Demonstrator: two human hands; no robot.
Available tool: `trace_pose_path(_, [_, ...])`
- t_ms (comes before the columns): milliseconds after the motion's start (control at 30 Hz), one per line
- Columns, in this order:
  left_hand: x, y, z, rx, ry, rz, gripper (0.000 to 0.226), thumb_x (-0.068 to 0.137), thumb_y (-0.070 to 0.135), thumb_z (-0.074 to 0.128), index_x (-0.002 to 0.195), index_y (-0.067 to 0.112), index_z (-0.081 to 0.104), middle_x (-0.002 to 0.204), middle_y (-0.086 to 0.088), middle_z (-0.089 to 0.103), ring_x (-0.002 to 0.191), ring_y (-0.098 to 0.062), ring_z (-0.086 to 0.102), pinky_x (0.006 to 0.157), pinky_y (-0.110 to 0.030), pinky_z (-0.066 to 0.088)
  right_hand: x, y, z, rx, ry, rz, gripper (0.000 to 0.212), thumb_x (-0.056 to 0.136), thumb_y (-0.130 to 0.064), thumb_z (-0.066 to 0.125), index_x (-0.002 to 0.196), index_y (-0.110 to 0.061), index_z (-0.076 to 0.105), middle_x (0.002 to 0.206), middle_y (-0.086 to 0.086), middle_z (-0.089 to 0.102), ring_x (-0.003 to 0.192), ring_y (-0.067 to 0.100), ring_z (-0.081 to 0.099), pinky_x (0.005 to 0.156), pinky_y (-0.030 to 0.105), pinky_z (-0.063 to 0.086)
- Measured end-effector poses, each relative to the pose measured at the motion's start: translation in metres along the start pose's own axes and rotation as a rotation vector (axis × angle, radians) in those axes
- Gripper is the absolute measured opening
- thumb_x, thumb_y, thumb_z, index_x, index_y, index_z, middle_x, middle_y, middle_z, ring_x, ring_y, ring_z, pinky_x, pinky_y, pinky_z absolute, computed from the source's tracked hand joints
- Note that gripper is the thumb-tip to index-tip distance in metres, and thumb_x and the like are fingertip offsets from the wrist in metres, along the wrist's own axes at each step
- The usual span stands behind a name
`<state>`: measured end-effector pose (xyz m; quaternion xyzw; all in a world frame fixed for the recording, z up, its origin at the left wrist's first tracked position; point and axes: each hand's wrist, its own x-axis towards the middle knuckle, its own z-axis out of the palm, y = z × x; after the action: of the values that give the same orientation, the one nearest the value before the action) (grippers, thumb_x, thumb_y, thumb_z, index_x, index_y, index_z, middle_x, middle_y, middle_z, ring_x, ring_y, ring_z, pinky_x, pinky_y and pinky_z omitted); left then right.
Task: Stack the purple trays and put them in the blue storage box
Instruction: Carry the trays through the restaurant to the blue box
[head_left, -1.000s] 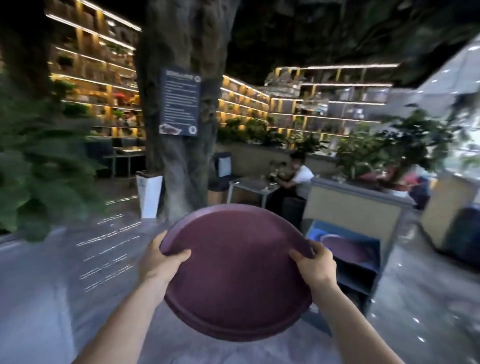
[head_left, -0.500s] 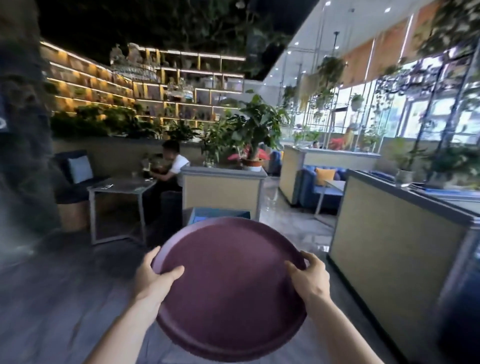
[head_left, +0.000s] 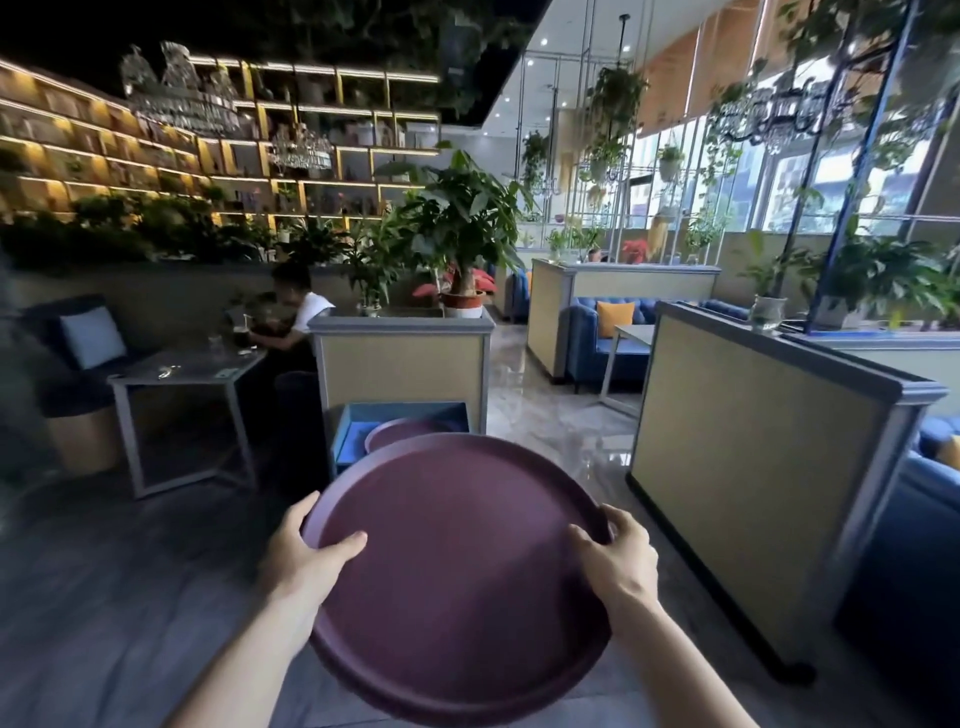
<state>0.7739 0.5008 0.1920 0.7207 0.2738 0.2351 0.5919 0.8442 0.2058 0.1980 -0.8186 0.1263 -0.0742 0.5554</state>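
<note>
Head view: a round, dark purple plastic tray (head_left: 457, 577) with a raised rim is held in mid-air over the grey floor, its flat face turned up and tilted slightly toward the camera. Being round, it shows no long axis.

At 12 o'clock from the tray, just past its far rim, stands the open blue storage box (head_left: 353, 431), set against the foot of a tan-panelled planter partition (head_left: 405, 364). A second purple tray (head_left: 400, 431) lies inside the box, mostly hidden behind the held tray's rim. At 10 o'clock a grey square table (head_left: 187, 371) stands with a seated person (head_left: 301, 312) behind it. At 2 to 3 o'clock a long tan partition wall (head_left: 753, 452) runs beside the walkway, and glossy floor leads off between the two partitions toward blue sofas (head_left: 608, 325).

The left hand (head_left: 304, 556) is clamped on the rim at 9 o'clock, thumb on top of the tray's face and fingers out of sight underneath. The right hand (head_left: 615, 564) is clamped on the rim at 3 o'clock in the same way. The tray spans the gap between the hands.
</note>
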Motion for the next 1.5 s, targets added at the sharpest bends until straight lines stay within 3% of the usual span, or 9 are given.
trace_pose_path(467, [0.101, -0.017, 0.023, -0.031, 0.044, -0.020, 0.080, 0.070, 0.017, 0.087, 0.140, 0.031, 0.051, 0.138, -0.003, 0.057, 0.120, -0.029, 0.056, 0.097, -0.042, 0.048, 0.076, -0.026, 0.082, -0.034, -0.047, -0.040, 0.057, 0.077, -0.030, 0.076, 0.131, -0.022, 0.058, 0.130, 0.008, 0.064, 0.122, 0.031, 0.057, 0.103, 0.041, 0.044])
trace_pose_path(633, [0.180, -0.037, 0.037, -0.052, 0.039, -0.046, 0.080, 0.069, 0.018, 0.087, 0.139, 0.032, 0.051, 0.139, -0.002, 0.056, 0.119, -0.028, 0.057, 0.096, -0.043, 0.049, 0.123, -0.042, 0.146, -0.053, -0.029, -0.029, 0.058, 0.078, -0.031, 0.075, 0.133, -0.023, 0.057, 0.128, 0.005, 0.065, 0.121, 0.029, 0.058, 0.104, 0.041, 0.044])
trace_pose_path(800, [0.280, -0.049, 0.051, -0.057, 0.046, -0.082, 0.078, 0.069, 0.021, 0.087, 0.138, 0.033, 0.052, 0.134, 0.000, 0.059, 0.101, -0.021, 0.057, 0.088, -0.039, 0.049, 0.187, -0.066, 0.226, -0.099, -0.040, -0.001, 0.054, 0.078, -0.030, 0.073, 0.130, -0.024, 0.058, 0.123, 0.006, 0.068, 0.117, 0.030, 0.061, 0.103, 0.042, 0.046])
trace_pose_path(1100, [0.429, -0.069, 0.071, -0.011, 0.054, -0.102, 0.077, 0.069, 0.022, 0.087, 0.136, 0.034, 0.052, 0.128, 0.005, 0.059, 0.103, -0.019, 0.056, 0.092, -0.039, 0.049, 0.279, -0.091, 0.347, -0.151, -0.058, 0.048, 0.051, 0.080, -0.031, 0.071, 0.128, -0.024, 0.058, 0.124, 0.008, 0.067, 0.120, 0.032, 0.056, 0.103, 0.044, 0.045])
trace_pose_path(1333, [0.523, -0.091, 0.107, 0.010, 0.050, -0.121, 0.075, 0.070, 0.020, 0.086, 0.136, 0.035, 0.052, 0.120, 0.008, 0.058, 0.099, -0.020, 0.056, 0.082, -0.036, 0.046, 0.354, -0.094, 0.418, -0.173, -0.063, 0.068, 0.047, 0.083, -0.027, 0.071, 0.127, -0.019, 0.059, 0.127, 0.010, 0.065, 0.119, 0.033, 0.058, 0.101, 0.041, 0.044])
trace_pose_path(1500, [0.603, -0.115, 0.153, 0.040, 0.035, -0.152, 0.077, 0.067, 0.026, 0.088, 0.134, 0.042, 0.052, 0.124, 0.007, 0.060, 0.103, -0.023, 0.061, 0.090, -0.042, 0.052, 0.431, -0.085, 0.470, -0.194, -0.069, 0.104, 0.045, 0.083, -0.026, 0.070, 0.126, -0.019, 0.059, 0.125, 0.011, 0.066, 0.117, 0.035, 0.059, 0.099, 0.042, 0.046])
